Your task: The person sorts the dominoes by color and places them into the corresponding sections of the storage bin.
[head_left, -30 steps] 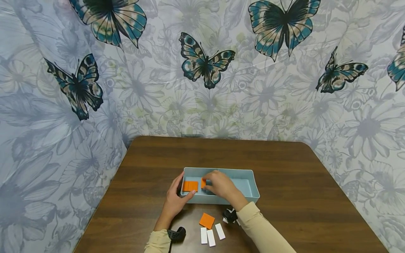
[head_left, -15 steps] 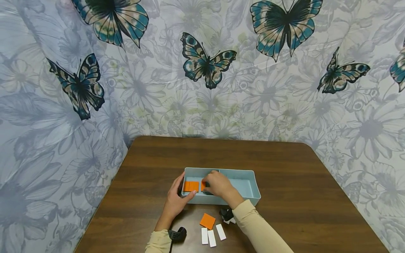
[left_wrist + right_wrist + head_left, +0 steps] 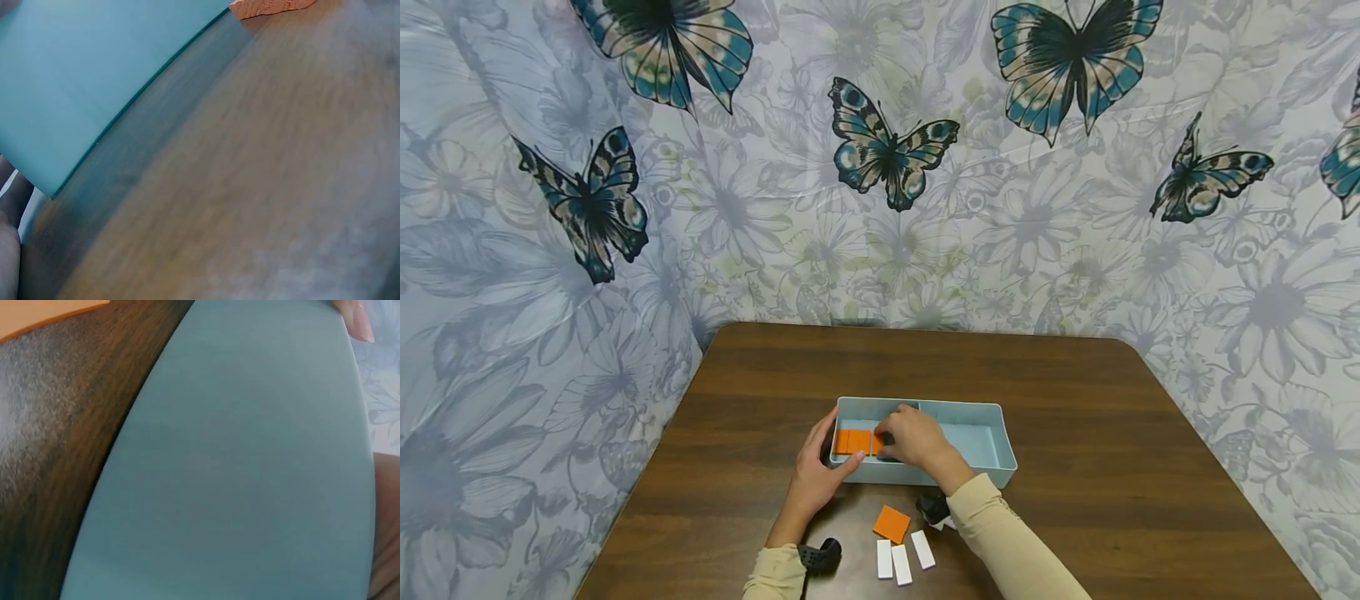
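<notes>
A light blue box [image 3: 970,473] lies lengthwise across the table in the head view. My left hand [image 3: 818,473] grips its left end, thumb at the front rim and fingers along the outside. Inside that end lie orange tiles [image 3: 852,442]. My right hand [image 3: 921,437] reaches into the box and pinches another orange tile [image 3: 877,443] right beside them; the fingers cover part of it. The box's outer wall fills much of the right wrist view, with a fingertip [image 3: 359,324] over its rim. The left wrist view has the box wall [image 3: 94,75] too.
On the brown table [image 3: 760,383], in front of the box, lies a loose orange square tile [image 3: 891,524]. Near it are several white rectangular tiles [image 3: 901,565], some partly behind the black right wrist camera [image 3: 932,507]. A butterfly-patterned cloth [image 3: 1037,250] hangs behind the table.
My right hand has moved the pinched orange tile left, up against the other orange tiles in the box. The right forearm has shifted slightly left. My left hand keeps its grip.
</notes>
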`<state>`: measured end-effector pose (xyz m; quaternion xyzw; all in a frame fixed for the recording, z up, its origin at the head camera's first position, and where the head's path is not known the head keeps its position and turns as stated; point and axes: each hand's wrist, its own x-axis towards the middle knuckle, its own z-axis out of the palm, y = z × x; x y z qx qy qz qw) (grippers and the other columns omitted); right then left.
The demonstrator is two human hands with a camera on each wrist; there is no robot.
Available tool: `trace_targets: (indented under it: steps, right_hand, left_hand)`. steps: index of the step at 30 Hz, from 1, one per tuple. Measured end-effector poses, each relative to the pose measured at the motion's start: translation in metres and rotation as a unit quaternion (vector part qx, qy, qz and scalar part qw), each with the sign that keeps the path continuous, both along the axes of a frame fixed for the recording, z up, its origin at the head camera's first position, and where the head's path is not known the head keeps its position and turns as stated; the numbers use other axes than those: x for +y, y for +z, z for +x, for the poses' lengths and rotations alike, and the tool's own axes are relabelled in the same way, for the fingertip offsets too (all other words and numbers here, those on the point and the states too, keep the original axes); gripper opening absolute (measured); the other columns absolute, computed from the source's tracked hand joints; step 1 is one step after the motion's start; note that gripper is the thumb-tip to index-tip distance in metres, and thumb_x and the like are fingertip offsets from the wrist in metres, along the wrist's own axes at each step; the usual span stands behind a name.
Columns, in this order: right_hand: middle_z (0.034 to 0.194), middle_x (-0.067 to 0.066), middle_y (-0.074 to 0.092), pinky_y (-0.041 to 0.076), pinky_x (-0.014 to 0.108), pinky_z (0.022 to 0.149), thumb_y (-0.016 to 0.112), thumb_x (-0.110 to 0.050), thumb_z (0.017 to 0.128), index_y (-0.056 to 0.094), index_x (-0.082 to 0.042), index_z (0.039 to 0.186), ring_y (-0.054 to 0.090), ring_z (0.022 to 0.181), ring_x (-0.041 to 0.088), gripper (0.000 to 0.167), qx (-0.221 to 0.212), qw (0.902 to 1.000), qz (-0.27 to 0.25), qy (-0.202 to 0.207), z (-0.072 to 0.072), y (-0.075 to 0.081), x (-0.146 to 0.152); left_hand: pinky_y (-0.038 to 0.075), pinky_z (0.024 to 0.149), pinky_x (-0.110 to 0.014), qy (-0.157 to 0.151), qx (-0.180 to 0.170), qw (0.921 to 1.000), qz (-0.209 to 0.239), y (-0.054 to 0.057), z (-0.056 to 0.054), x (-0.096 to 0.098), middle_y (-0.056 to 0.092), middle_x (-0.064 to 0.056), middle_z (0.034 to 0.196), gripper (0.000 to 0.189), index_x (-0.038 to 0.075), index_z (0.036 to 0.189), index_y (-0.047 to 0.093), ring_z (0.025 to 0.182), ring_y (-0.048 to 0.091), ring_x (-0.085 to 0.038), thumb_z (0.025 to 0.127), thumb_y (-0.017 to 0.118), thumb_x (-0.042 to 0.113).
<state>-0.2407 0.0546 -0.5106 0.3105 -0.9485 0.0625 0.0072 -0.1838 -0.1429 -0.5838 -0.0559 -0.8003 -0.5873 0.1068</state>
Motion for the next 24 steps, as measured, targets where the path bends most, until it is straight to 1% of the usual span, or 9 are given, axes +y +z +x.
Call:
trace_targets:
  steps: [4,11,17,24]
  right_hand:
    - [0.101,-0.007,0.076,0.059,0.038,0.083,0.086,-0.038,0.083,0.082,-0.023,0.105,0.062,0.094,0.017,0.027,0.005,1.0,-0.008,0.0,0.0004,-0.0031,-0.0007]
    - [0.099,-0.006,0.076,0.058,0.037,0.082,0.086,-0.037,0.084,0.083,-0.022,0.105,0.061,0.09,0.017,0.026,0.018,0.9995,-0.026,-0.008,0.0005,-0.0061,-0.0007]
    - [0.101,-0.004,0.076,0.059,0.037,0.081,0.087,-0.037,0.083,0.082,-0.02,0.106,0.061,0.09,0.018,0.029,0.021,0.9991,-0.035,-0.012,0.0007,-0.0069,0.0001]
    - [0.101,-0.004,0.076,0.058,0.037,0.084,0.087,-0.038,0.082,0.082,-0.021,0.105,0.062,0.092,0.018,0.029,0.019,0.9989,-0.04,-0.014,-0.0001,-0.0076,0.0019]
  left_hand:
    - [0.042,0.113,-0.06,0.001,-0.001,1.0,-0.003,-0.0022,-0.0004,-0.0004,0.041,-0.012,0.16,0.086,0.027,0.16,0.039,0.138,0.052,-0.039,0.087,0.083,0.037]
    - [0.042,0.113,-0.06,0.002,-0.011,0.9999,-0.008,-0.0015,-0.0021,-0.0002,0.04,-0.011,0.161,0.086,0.029,0.16,0.038,0.138,0.051,-0.039,0.087,0.082,0.04]
    - [0.041,0.113,-0.06,0.003,-0.02,0.9997,-0.01,-0.0004,-0.0024,0.0004,0.041,-0.011,0.161,0.086,0.03,0.16,0.039,0.138,0.051,-0.039,0.087,0.083,0.04]
    - [0.04,0.114,-0.06,0.003,-0.02,0.9997,-0.01,-0.0007,-0.0038,0.0012,0.04,-0.012,0.161,0.086,0.03,0.16,0.039,0.14,0.049,-0.039,0.087,0.083,0.039]
